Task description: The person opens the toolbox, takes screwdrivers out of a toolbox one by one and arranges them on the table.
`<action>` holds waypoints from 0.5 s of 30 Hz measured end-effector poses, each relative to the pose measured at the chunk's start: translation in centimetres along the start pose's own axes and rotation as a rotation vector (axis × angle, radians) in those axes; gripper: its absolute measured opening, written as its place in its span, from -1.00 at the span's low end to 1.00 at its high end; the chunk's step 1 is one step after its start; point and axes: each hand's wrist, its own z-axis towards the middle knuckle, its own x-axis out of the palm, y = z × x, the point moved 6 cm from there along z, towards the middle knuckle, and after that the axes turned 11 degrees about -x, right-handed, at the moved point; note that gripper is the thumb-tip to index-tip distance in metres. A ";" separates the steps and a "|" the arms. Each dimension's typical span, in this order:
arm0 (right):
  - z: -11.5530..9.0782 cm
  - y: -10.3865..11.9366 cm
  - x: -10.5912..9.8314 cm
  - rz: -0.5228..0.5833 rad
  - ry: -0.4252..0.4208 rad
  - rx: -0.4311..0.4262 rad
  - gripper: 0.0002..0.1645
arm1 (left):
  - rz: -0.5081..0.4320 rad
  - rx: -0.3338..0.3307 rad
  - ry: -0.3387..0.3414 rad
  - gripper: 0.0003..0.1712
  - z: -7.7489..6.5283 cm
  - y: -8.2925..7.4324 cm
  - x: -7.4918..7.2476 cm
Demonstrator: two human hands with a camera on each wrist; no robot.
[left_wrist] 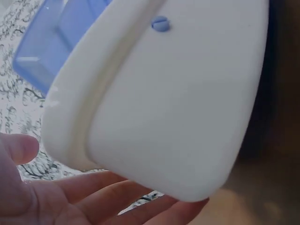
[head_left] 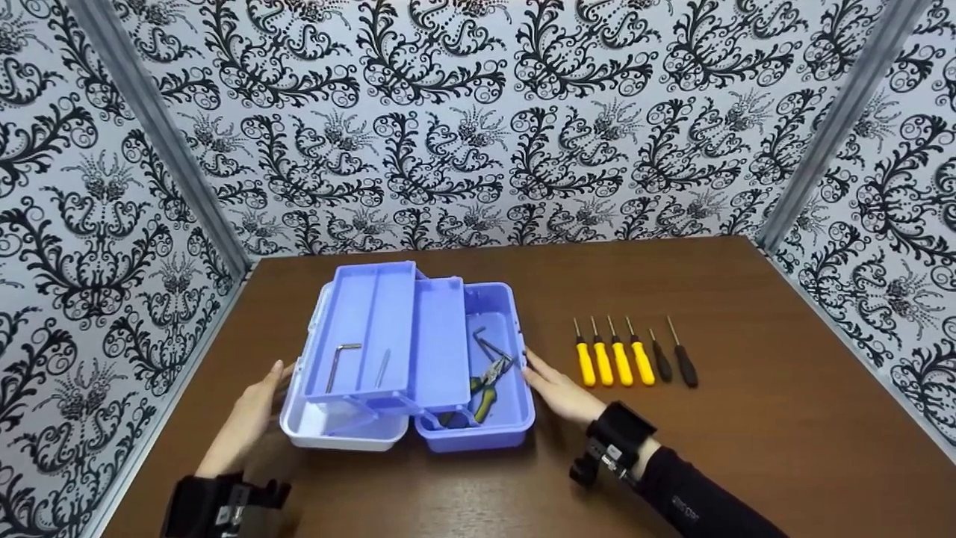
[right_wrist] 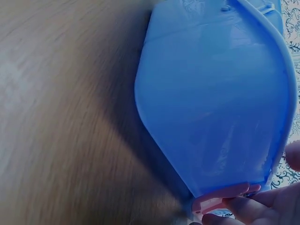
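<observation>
An opened toolbox stands on the table, its blue-purple base [head_left: 515, 420] to the right and its white lid [head_left: 343, 442] folded out left. Two purple trays [head_left: 441, 336] spread between them. My left hand [head_left: 250, 415] is at the lid's outer side, fingers extended against it and thumb apart. At the base's right side, my right hand [head_left: 564, 392] touches near a pink latch [right_wrist: 220, 197], thumb apart. A hex key [head_left: 335, 368] and a thin metal rod [head_left: 382, 368] lie in the upper tray. Pliers [head_left: 487, 392] with green-yellow handles and another hex key [head_left: 489, 345] lie inside the base.
Right of the toolbox, several yellow-handled screwdrivers [head_left: 602, 364] lie in a row, with two black-handled screwdrivers [head_left: 685, 366] at its right end. The brown table [head_left: 478, 493] meets patterned walls [head_left: 478, 149] at the back and sides.
</observation>
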 end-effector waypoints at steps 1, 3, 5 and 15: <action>0.1 0.0 0.0 0.009 -0.008 -0.005 -0.32 | 0.018 0.016 -0.017 -0.22 -0.3 -0.3 -0.2; 0.3 0.2 0.0 0.034 -0.022 -0.018 -0.35 | 0.057 0.057 -0.046 -0.25 -1.0 -1.1 -0.4; 0.5 0.3 -0.2 0.029 -0.033 -0.034 -0.37 | 0.075 0.100 -0.066 -0.28 -1.6 -1.8 -0.5; 0.8 -0.4 -2.0 -0.158 -0.008 -0.123 -0.43 | 0.116 0.246 -0.160 -0.37 -3.8 -5.4 -0.5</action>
